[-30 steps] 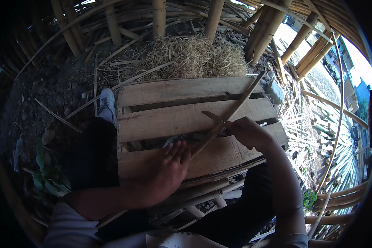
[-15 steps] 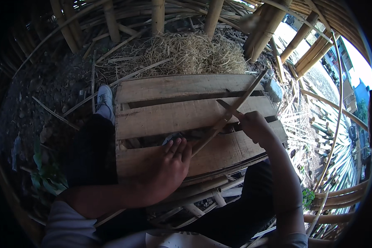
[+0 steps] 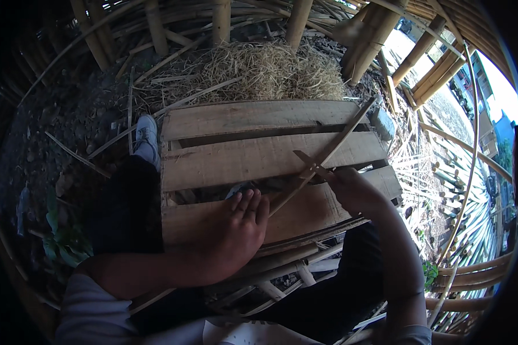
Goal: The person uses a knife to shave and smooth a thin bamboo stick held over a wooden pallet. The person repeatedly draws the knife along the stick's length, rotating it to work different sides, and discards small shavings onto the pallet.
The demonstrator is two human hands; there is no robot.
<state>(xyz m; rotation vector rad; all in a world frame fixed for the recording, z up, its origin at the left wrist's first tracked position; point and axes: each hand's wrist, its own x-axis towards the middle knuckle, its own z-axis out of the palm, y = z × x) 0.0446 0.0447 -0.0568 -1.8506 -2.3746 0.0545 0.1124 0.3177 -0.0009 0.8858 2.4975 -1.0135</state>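
A thin pale bamboo strip [image 3: 328,154] is laid diagonally across the plank tabletop [image 3: 259,158], its lower end pinned under the flat, open-fingered left hand [image 3: 236,233]. A knife [image 3: 312,164] is gripped in the clenched right hand [image 3: 357,192], blade set against the strip mid-length. No packages or labels visible on the tabletop.

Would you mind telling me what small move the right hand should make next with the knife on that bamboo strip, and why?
Probably draw the knife a little further along the bamboo strip. The blade crosses the strip partway up its length, the right hand grips the handle, and the left hand presses the strip's lower end flat against the wooden pallet, steadying it.
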